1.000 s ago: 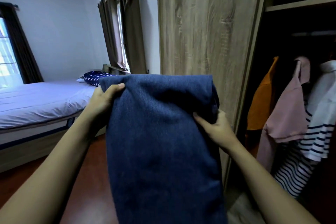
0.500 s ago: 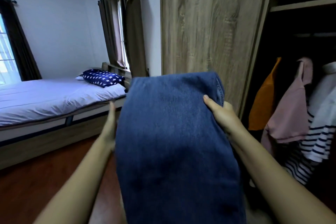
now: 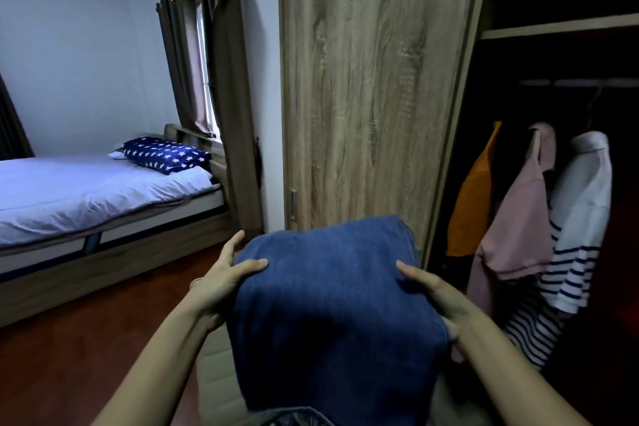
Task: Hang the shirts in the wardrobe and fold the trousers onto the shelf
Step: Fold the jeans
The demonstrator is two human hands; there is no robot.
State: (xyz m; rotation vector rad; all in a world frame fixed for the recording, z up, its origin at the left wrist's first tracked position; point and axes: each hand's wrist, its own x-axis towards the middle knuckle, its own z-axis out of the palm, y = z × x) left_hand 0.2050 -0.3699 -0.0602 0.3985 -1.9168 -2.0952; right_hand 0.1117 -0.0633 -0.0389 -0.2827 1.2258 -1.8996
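Observation:
Folded blue denim trousers [image 3: 332, 304] hang in front of me at waist height, held by both hands. My left hand [image 3: 221, 278] grips their left edge, thumb on top. My right hand [image 3: 434, 297] grips the right edge, thumb on top, fingers hidden under the cloth. In the open right half of the wardrobe hang an orange shirt [image 3: 472, 197], a pink shirt [image 3: 518, 218] and a white shirt with navy stripes [image 3: 574, 232]. A wardrobe shelf [image 3: 560, 29] runs above the hanging rail [image 3: 581, 82].
The closed wooden wardrobe door [image 3: 373, 86] stands straight ahead. A bed [image 3: 86, 197] with a starred navy pillow [image 3: 166, 154] is at the left, curtains [image 3: 214, 79] behind it. Red-brown floor [image 3: 86, 339] lies between bed and wardrobe.
The trousers have come down from chest height to waist height and look folded shorter. My left hand has gone from beside the cloth to gripping its left edge.

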